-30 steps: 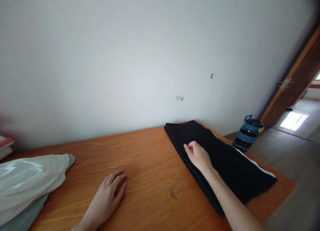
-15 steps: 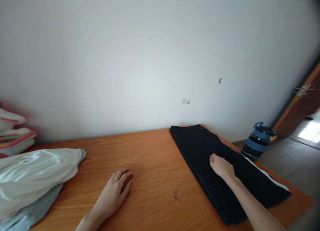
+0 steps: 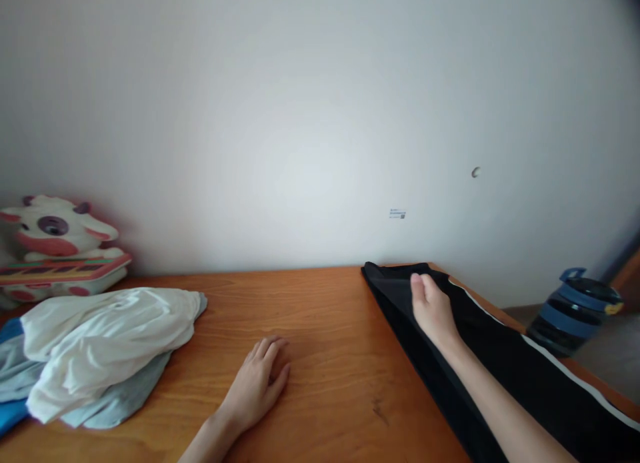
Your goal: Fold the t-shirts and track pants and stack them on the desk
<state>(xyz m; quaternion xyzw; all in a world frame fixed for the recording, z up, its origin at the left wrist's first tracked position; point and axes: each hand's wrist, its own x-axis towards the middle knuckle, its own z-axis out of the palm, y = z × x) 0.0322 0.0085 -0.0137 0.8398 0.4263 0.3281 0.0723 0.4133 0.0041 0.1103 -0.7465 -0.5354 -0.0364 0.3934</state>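
My right hand (image 3: 434, 309) is closed in a pinch on the upper layer of a folded black garment (image 3: 515, 366) with a white stripe along its right side. The pinched cloth is pulled up into a raised fold beneath the fist, while the rest lies along the right part of the table. My left hand (image 3: 259, 377) rests palm down on the bare wood, its fingers loosely stretched and holding nothing. Left of it lies a crumpled heap of clothes, with a white garment (image 3: 115, 336) on top of grey cloth (image 3: 123, 397) and blue cloth (image 3: 11, 409).
A cow-shaped toy keyboard (image 3: 65, 249) stands at the back left of the wooden table (image 3: 300, 303). Beyond the table's right edge is a blue-banded bottle (image 3: 575, 313). A white wall (image 3: 280, 129) closes off the back.
The camera view has turned left, bringing the toy further into sight. My right hand has taken hold of the black garment's upper layer and lifted it. My left hand still rests on the table.
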